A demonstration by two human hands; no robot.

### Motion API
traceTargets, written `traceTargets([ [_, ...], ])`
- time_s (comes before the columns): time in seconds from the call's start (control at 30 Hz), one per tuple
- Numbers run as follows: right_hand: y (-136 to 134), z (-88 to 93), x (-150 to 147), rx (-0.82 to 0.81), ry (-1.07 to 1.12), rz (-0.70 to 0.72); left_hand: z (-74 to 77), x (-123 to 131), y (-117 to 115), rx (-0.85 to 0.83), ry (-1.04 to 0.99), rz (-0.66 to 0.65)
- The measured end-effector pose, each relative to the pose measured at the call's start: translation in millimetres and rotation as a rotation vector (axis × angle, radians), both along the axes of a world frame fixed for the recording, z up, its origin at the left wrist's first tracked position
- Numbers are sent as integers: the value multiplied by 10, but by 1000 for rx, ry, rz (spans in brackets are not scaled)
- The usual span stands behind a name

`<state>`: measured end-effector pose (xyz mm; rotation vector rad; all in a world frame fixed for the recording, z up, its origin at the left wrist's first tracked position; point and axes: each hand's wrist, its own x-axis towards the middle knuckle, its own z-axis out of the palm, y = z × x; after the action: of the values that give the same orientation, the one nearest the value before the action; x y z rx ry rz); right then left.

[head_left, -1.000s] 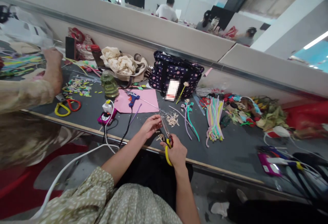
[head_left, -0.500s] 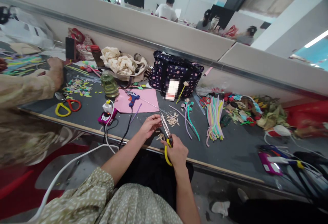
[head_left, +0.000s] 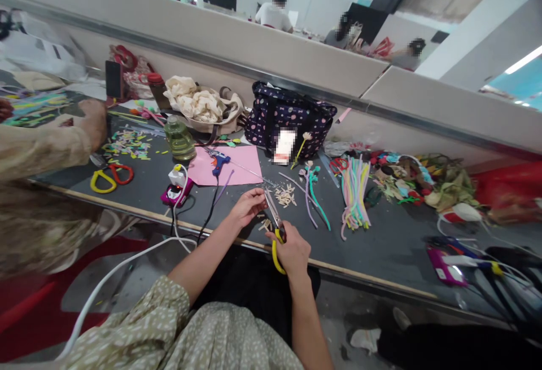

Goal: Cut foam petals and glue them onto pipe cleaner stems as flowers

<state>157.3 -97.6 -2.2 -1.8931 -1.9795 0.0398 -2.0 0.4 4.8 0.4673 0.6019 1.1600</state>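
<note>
My right hand (head_left: 291, 252) grips yellow-handled scissors (head_left: 274, 218), blades pointing up and away over the dark table (head_left: 381, 246). My left hand (head_left: 249, 205) is closed in a pinch just left of the blades, holding something too small to make out. Short pale cut pieces (head_left: 284, 195) lie scattered beyond the blades and by my hands. Green and purple pipe-cleaner stems (head_left: 314, 197) lie to the right of them.
A blue glue gun (head_left: 220, 161) rests on pink paper (head_left: 239, 168); its cable runs to a power strip (head_left: 174, 192). A dotted bag (head_left: 288, 121), pastel pipe cleaners (head_left: 354, 195), a green bottle (head_left: 180, 138) and spare scissors (head_left: 110, 177) sit around. Another person's arm (head_left: 51, 144) reaches in at left.
The scissors' blades have tilted slightly and my left hand stays pinched beside them. The other person's hand at left has drawn lower and nearer.
</note>
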Motion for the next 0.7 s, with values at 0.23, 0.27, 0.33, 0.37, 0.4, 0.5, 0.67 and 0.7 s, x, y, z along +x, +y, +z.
traceTargets([
  [0.23, 20, -39, 22, 39, -43, 29, 32, -6, -15, 2, 3, -24],
  [0.27, 23, -49, 27, 48, -47, 32, 35, -7, -17, 0, 0, -26],
  [0.33, 27, -69, 35, 72, -48, 35, 36, -9, -20, -7, -8, -29],
  [0.37, 28, -78, 38, 83, -46, 37, 34, -9, -20, -11, -11, -30],
  [0.4, 29, -86, 40, 94, -43, 39, 32, -8, -20, -15, -14, -34],
  [0.5, 27, -103, 40, 109, -29, 45, 27, -1, -19, -22, -15, -52],
  [0.67, 26, -112, 41, 118, -13, 44, 37, 17, -26, -27, -31, -75],
  [0.7, 27, -113, 44, 121, -13, 44, 40, 20, -28, -29, -34, -79],
])
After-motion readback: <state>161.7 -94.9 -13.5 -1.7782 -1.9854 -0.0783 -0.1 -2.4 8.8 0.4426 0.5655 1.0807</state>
